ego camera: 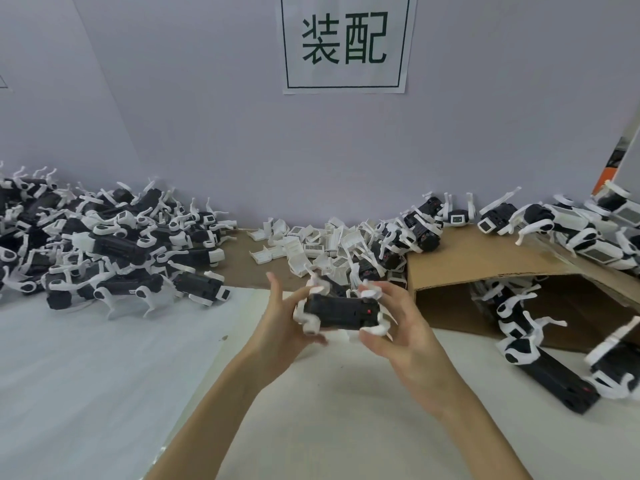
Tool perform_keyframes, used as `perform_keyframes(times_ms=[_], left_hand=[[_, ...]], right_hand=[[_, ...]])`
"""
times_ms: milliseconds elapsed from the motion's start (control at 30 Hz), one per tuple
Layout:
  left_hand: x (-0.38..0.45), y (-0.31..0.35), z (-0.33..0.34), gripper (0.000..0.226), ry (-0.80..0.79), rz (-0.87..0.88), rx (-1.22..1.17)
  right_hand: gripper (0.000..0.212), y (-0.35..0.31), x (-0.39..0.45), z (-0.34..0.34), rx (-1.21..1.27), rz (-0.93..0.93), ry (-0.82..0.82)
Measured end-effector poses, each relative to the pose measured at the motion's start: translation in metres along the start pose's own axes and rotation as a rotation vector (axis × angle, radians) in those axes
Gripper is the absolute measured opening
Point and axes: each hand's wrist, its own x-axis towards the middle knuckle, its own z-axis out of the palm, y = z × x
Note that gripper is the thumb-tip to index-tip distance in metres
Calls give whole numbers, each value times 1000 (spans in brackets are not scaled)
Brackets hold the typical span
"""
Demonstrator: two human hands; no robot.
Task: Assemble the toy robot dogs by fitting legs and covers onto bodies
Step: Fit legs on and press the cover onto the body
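Left hand and right hand grip both ends of a black plastic toy dog body with white legs, held above the table; legs seem fitted, so a white plastic cover from the loose heap likely comes next

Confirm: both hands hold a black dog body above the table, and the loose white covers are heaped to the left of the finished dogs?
Not quite. The head view shows the white covers heaped right of the finished dogs. Both hands, left and right, do hold the black body.
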Motion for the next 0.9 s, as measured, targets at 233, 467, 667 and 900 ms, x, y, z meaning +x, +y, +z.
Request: perform_keyframes(times_ms=[233,467,667,900], left_hand=[[6,-7,-10,25,93,82,202],[-7,-11,3,53,-3,516,523],[-8,-9,6,46,16,337,500],[-7,-1,-8,53,-84,409,469]], right_hand=[[83,-6,-3,-1,300,120,-231],[46,6,4,10,293,326,88],[46,6,1,1,278,226,69],[61,7,-2,12,-26,69,-6]])
